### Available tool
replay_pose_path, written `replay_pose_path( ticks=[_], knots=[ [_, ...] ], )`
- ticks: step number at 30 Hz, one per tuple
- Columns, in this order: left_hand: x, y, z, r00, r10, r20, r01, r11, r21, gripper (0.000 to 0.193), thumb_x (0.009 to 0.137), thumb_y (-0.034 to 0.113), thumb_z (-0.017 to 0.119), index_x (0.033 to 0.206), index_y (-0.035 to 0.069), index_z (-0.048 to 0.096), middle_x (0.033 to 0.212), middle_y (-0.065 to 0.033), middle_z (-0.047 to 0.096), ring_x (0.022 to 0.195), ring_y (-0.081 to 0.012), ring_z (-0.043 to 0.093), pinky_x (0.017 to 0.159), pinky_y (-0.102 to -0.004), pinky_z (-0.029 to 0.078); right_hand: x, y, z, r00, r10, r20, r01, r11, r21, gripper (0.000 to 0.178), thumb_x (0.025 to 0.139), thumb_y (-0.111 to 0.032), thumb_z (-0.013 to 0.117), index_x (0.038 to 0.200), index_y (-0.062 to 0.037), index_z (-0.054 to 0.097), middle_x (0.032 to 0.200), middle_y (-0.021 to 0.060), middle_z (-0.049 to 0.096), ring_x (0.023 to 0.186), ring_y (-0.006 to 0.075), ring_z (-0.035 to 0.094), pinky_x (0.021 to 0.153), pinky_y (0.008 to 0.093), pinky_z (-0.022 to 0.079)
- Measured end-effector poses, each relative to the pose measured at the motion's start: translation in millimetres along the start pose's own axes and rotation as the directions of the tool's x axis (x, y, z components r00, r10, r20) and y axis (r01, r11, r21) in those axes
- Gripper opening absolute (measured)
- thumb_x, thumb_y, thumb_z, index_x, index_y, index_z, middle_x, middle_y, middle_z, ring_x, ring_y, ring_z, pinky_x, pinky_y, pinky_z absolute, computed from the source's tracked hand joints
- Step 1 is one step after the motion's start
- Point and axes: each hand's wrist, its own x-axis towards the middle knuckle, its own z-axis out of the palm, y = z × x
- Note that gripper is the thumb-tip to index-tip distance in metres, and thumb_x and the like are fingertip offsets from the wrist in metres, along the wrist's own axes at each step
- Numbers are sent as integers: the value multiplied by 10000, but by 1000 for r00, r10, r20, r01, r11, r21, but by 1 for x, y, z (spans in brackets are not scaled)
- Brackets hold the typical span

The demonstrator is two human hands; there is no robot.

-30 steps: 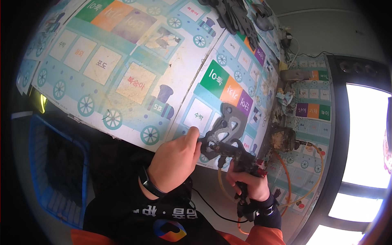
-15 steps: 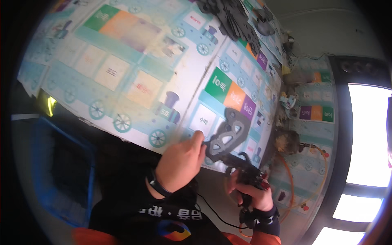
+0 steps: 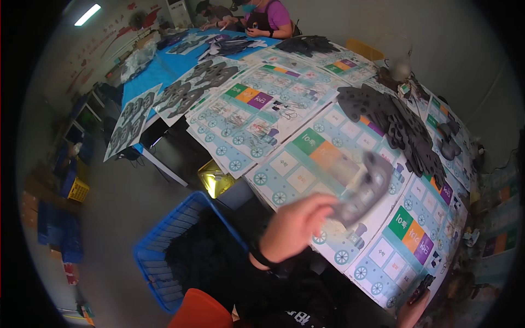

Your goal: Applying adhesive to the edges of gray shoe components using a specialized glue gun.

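Note:
My left hand (image 3: 298,224), a dark band at its wrist, grips one end of a flat grey piece with cut-out holes (image 3: 377,188). Motion smears the piece, which is held over the printed sheets on the table. At the lower right my right hand (image 3: 413,310) is closed around a black spray gun (image 3: 421,288), partly cut off by the picture's edge. Beyond the left hand's piece, a heap of similar dark grey pieces (image 3: 402,128) lies on the sheets.
A blue basket (image 3: 143,257) with dark contents stands left of me. Printed sheets (image 3: 257,117) cover the table. Farther off are boards of grey pieces (image 3: 131,120), a blue tabletop (image 3: 156,74) and a person in purple (image 3: 279,19), with another person beside them.
The view has swung left and up, bringing in the basket, far table and people. My left hand has carried the grey piece away from the spray gun in my right hand.

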Motion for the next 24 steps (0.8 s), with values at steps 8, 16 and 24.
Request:
replay_pose_path(
  ticks=[8,16,24],
  knots=[
    [124,-145,-224,858,-20,-513,57,997,55,208,1072,104,636,1273,57,663,796,-102,709,568,-123,659,478,-253,437,3,-1,17,989,105,-106,-117,985,-124,399,987,-333,707,1153,24,645,1036,326,682,973,524,673,816,578,548],
    [189,-277,-371,620,-376,-689,503,864,-19,204,1036,20,603,1221,45,684,809,-133,737,592,-209,714,493,-363,576,0,13,35,960,-32,-277,-86,912,-402,453,926,-452,761,1062,-30,670,870,231,666,776,464,658,696,567,549],
    [203,-273,-387,612,-362,-704,621,770,144,184,1043,66,635,1205,-4,686,764,-146,731,600,-265,738,512,-396,600,0,17,41,954,5,-299,-135,900,-414,546,884,-543,785,1071,-42,674,871,197,671,761,423,668,646,546,543]
  ],
)
